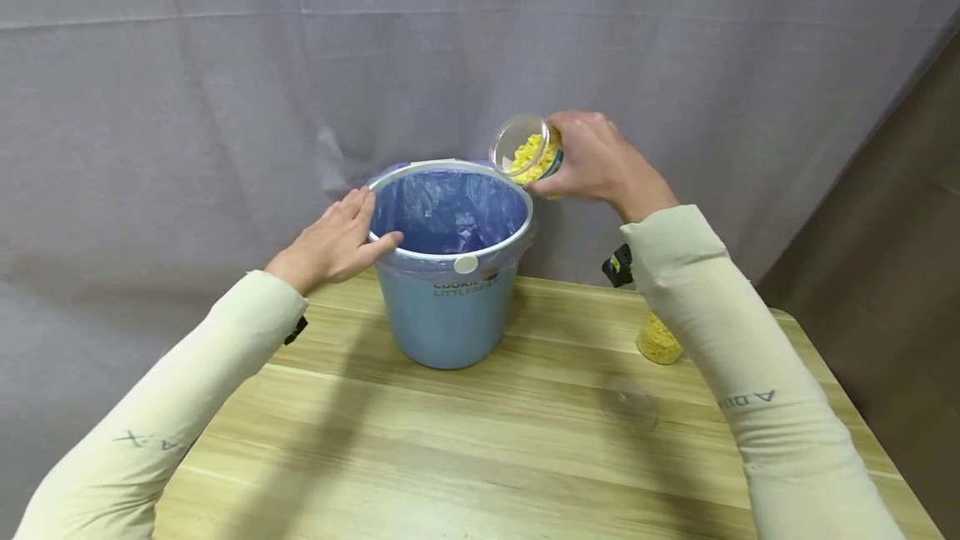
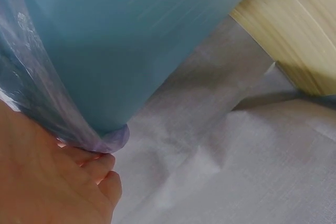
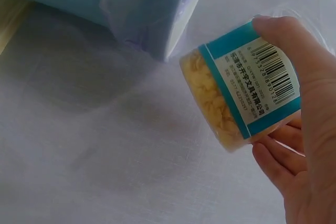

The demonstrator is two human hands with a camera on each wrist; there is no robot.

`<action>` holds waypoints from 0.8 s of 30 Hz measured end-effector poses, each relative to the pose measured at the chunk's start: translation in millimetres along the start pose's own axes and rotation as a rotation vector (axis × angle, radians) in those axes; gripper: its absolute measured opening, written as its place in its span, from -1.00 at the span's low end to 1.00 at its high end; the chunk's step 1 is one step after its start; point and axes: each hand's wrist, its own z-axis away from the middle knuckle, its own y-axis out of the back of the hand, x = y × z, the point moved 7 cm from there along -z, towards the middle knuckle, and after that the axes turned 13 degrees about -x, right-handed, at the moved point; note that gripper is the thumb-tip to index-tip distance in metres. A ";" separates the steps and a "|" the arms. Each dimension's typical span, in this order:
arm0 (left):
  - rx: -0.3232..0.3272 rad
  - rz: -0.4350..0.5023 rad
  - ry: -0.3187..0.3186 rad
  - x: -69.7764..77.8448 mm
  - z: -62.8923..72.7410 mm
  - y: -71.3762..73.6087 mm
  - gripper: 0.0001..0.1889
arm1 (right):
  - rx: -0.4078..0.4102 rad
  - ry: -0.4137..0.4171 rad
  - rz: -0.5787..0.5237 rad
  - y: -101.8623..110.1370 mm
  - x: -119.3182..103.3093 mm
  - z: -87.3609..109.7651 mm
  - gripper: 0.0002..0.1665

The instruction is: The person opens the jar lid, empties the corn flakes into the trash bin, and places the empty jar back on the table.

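Note:
A light blue bin (image 1: 450, 315) stands on the table, lined with a translucent purple bag (image 1: 442, 198) folded over its pale rim. My left hand (image 1: 333, 240) rests on the left side of the rim, fingers straight and thumb over the edge. In the left wrist view its fingers (image 2: 100, 169) lie against the bag's fold. My right hand (image 1: 600, 161) grips a clear plastic jar (image 3: 252, 82) with a blue barcode label. The jar is tilted, its uncovered mouth toward the bin at the right rim. Yellow crumbly pieces (image 1: 531, 155) lie inside it.
A second container of yellow pieces (image 1: 660, 342) stands on the wooden table (image 1: 420, 448), partly hidden by my right sleeve. A clear round lid (image 1: 628, 402) lies in front of it. Grey curtain (image 1: 247, 98) hangs behind the table, with a brown one at right.

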 end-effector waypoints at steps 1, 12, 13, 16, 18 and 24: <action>0.001 -0.001 0.000 0.1 -0.2 0.0 0.01 | -0.007 0.004 0.006 -0.3 -1.3 -0.7 -0.18; 0.008 -0.003 0.001 -1.7 1.9 1.7 0.01 | -0.057 0.018 0.108 -2.4 -12.9 -8.9 0.05; 0.007 -0.005 0.001 -2.1 2.2 1.9 0.01 | -0.059 0.020 0.114 -2.4 -14.3 -9.5 0.05; 0.005 -0.003 0.005 -2.7 3.2 2.3 0.01 | -0.059 0.026 0.139 -1.6 -18.1 -11.4 0.06; 0.004 -0.002 0.007 -2.7 3.7 2.3 0.01 | -0.053 0.033 0.157 -0.9 -20.6 -12.4 0.07; 0.009 0.004 0.003 -0.9 5.1 3.1 0.00 | -0.028 0.070 0.226 -0.2 -26.3 -14.9 0.08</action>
